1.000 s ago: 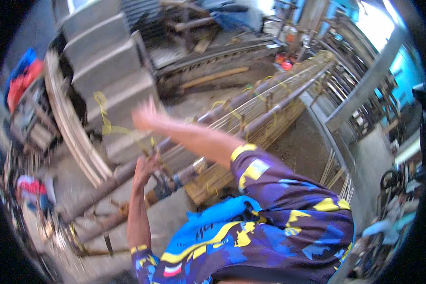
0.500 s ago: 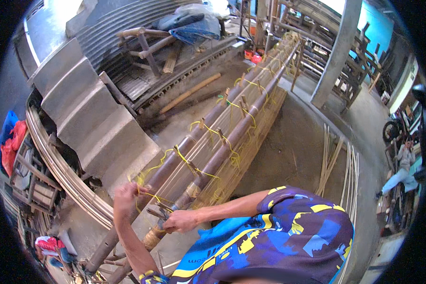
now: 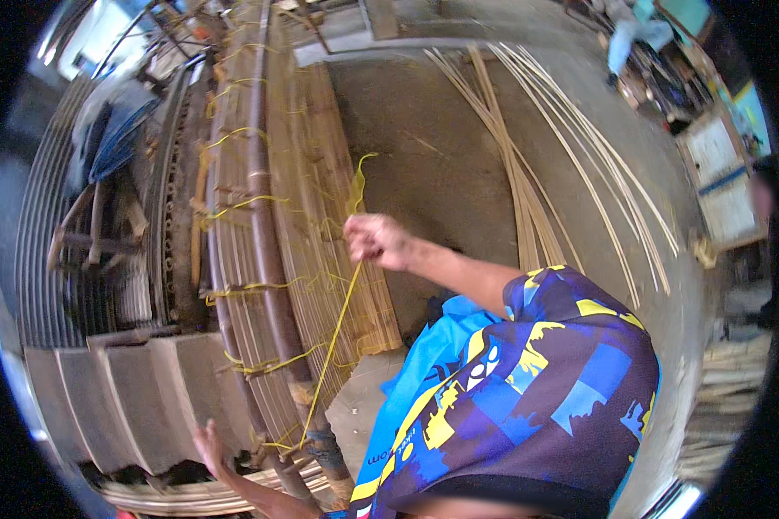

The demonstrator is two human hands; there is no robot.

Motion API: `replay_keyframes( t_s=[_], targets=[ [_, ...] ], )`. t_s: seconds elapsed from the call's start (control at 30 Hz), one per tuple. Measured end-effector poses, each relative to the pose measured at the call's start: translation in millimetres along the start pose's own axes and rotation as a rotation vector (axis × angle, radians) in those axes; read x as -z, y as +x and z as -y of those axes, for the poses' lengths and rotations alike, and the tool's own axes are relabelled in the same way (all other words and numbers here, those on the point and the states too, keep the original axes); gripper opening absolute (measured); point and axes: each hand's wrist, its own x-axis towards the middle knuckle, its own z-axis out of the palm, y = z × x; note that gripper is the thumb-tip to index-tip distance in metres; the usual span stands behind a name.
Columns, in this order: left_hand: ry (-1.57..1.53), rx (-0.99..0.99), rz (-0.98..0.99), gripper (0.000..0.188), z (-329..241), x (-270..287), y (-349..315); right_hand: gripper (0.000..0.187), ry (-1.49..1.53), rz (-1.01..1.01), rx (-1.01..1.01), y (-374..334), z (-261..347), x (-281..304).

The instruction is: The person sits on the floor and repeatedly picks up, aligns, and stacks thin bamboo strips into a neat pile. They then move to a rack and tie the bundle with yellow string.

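Observation:
My right hand (image 3: 376,240) is closed around a yellow plastic cord (image 3: 337,327). One stretch of it runs taut down to the near end of a long frame of poles, and a loose tail sticks up past my fist. Low on the left, my left hand (image 3: 208,445) has its fingers apart and holds nothing. It is beside the frame's near end. Between two brown poles (image 3: 274,285) lie long thin slats (image 3: 247,233), crossed at intervals by more yellow cords (image 3: 247,201). A wider sheet of slats (image 3: 316,173) slopes along the right side.
Corrugated roofing sheets (image 3: 117,394) lie left of the frame, near a wooden stand (image 3: 95,227). Bundled long strips (image 3: 147,500) curve past the frame's near end. Loose pale strips (image 3: 580,156) lie on the floor to the right. Another person (image 3: 636,35) sits far right.
My view has turned to the right. My right hand has left the near pole and risen, drawing the yellow cord taut. My left hand has let go of the cord and opened.

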Motion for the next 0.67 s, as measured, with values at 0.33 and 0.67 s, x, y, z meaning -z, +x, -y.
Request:
replay_keyframes(
  t_s=[0.33, 0.67],
  targets=[
    [0.339, -0.647, -0.047, 0.061, -266, -126, -3, 0.022, -0.345, -0.871, 0.401, -22, 141, 250],
    [1.292, 0.155, -0.285, 0.084, -18, 29, 122, 0.016, -1.758, -1.299, -0.105, -80, 83, 423]
  ],
)
